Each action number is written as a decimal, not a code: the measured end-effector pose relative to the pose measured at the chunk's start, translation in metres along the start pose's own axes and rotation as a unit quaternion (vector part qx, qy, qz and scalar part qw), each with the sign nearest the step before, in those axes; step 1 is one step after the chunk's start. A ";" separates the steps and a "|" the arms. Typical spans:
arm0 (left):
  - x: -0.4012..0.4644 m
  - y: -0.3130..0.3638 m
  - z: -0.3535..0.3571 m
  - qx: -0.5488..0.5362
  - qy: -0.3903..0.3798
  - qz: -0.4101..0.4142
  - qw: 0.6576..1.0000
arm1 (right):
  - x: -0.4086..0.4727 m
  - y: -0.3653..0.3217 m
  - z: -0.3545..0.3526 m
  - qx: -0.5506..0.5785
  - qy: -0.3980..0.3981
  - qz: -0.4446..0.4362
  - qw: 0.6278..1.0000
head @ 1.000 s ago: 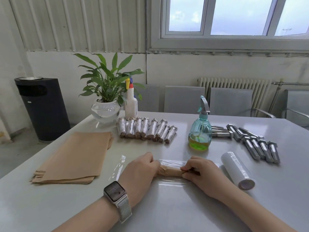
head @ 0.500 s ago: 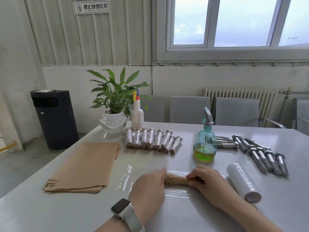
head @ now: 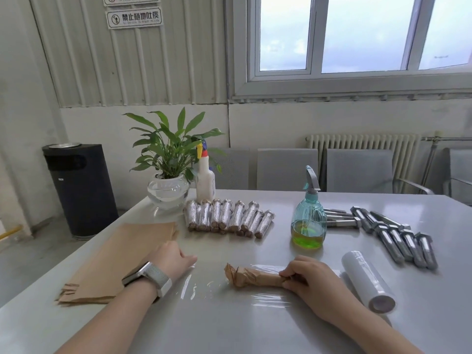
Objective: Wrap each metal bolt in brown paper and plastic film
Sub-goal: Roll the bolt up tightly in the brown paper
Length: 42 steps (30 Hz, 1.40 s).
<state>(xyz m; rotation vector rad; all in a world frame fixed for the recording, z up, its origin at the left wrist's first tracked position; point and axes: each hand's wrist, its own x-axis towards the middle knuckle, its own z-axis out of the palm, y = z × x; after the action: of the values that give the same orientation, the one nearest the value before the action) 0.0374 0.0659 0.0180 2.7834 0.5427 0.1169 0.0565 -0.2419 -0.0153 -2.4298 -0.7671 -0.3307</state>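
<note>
Head view. My right hand (head: 310,278) curls around the right end of a bolt rolled in brown paper (head: 251,275), which lies crosswise on a sheet of plastic film (head: 204,287) spread flat on the table (head: 229,328), toward the near edge. My left hand (head: 173,259), a watch (head: 148,275) at its wrist, rests on the film's left part beside the stack of brown paper (head: 122,259); whether its fingers pinch the film I cannot tell.

Containers: a teal spray bottle (head: 309,221) near the table's middle holds a shallow layer of green liquid. A glass bowl (head: 167,194) at the far left corner holds clear water and a green plant (head: 171,149). A white spray bottle (head: 205,181) stands just beside it; its contents cannot be seen.

A row of finished wrapped bolts (head: 227,219) lies beside the bowl. Bare bolts (head: 390,233) lie toward the right edge, with a roll of film (head: 366,283) nearer me. A black bin (head: 76,190) stands on the floor.
</note>
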 end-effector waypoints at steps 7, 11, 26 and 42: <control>0.000 0.005 0.006 -0.032 -0.013 0.016 0.999 | 0.001 0.002 0.001 0.004 0.002 -0.010 1.000; 0.004 0.005 0.003 -0.134 -0.008 0.015 0.991 | 0.001 0.003 0.000 0.004 -0.001 -0.015 1.000; -0.006 0.103 -0.017 -0.440 -0.199 0.078 0.872 | 0.002 0.001 -0.003 0.010 -0.010 -0.011 1.000; -0.017 0.144 0.046 -0.326 -0.288 0.119 0.892 | 0.001 0.002 -0.001 0.013 0.002 0.014 1.000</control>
<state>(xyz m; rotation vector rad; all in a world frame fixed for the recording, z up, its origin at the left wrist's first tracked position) 0.0783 -0.0801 0.0186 2.0553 -0.0084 -0.3940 0.0585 -0.2428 -0.0147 -2.4120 -0.7305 -0.3111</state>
